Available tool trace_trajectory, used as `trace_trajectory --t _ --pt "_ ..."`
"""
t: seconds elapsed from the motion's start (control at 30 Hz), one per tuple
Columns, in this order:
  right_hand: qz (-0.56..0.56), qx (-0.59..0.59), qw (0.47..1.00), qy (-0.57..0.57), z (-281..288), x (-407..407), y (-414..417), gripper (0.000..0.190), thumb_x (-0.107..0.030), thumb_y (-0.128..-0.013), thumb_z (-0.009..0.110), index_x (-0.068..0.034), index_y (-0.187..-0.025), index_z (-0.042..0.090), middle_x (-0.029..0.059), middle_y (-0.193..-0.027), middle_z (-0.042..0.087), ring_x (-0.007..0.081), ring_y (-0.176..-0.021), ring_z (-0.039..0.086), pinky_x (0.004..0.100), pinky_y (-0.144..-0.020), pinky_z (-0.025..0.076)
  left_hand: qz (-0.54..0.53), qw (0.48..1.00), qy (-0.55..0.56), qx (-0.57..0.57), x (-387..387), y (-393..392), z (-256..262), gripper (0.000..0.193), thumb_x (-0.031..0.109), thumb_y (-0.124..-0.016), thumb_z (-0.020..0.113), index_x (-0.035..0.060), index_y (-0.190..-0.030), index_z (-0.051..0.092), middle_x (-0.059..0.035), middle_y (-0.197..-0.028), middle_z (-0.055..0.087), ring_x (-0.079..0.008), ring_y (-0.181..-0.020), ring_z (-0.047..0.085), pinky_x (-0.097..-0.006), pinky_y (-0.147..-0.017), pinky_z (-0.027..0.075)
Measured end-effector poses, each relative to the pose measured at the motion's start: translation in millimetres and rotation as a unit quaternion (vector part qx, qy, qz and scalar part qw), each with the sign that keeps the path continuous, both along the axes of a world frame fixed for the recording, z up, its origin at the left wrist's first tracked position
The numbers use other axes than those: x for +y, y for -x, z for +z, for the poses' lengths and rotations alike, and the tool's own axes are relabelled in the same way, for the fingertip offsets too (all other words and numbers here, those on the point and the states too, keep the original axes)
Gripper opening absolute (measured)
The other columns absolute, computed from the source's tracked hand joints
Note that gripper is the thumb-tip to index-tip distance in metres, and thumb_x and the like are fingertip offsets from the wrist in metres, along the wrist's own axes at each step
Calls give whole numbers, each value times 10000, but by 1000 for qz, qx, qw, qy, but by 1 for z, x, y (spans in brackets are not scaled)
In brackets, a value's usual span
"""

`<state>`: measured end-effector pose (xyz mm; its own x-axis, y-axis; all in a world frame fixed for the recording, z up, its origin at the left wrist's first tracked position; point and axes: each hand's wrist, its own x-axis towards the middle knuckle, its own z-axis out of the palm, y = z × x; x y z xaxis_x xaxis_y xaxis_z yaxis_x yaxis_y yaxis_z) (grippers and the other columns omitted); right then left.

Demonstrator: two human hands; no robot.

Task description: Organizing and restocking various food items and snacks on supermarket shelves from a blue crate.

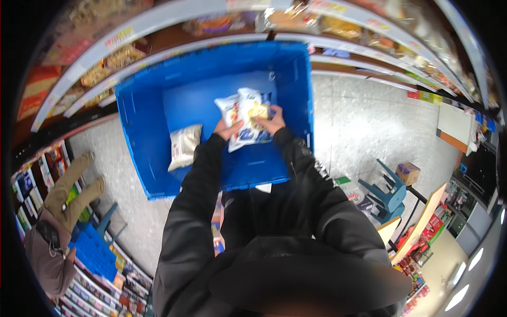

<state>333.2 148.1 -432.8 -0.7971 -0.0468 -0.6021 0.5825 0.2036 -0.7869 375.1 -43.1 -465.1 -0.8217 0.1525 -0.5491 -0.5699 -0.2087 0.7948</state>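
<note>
Both my hands reach into a large blue plastic crate. My left hand holds a white printed plastic packet by its lower left side. On its right, overlapping it, is a second white packet with a yellow and blue print, gripped at its right side by my right hand. The contents of both packets cannot be told. A beige packet lies apart from them in the left part of the crate.
Store shelves with bagged goods curve past the crate's far side. At the left a person stands near another blue crate. Teal plastic stools and a cardboard box are on the floor at the right.
</note>
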Motion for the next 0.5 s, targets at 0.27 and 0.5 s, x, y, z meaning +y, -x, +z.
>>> trace_trajectory --t 0.27,0.5 --pt "22 3 934 357 170 23 -43 387 -97 -779 594 8 -1116 438 78 -1024 547 134 -919 531 276 -819 426 -61 995 -27 74 -5 -24 185 463 67 -692 660 13 -1092 433 -66 -959 554 -120 -810 550 -239 -618 475" --pt "-80 -9 922 379 246 67 -111 380 -147 -793 592 15 -1104 447 98 -1046 537 165 -946 534 300 -816 434 -10 992 19 126 29 -72 253 464 107 -723 663 8 -1105 419 -76 -1019 533 -145 -905 521 -281 -802 422"
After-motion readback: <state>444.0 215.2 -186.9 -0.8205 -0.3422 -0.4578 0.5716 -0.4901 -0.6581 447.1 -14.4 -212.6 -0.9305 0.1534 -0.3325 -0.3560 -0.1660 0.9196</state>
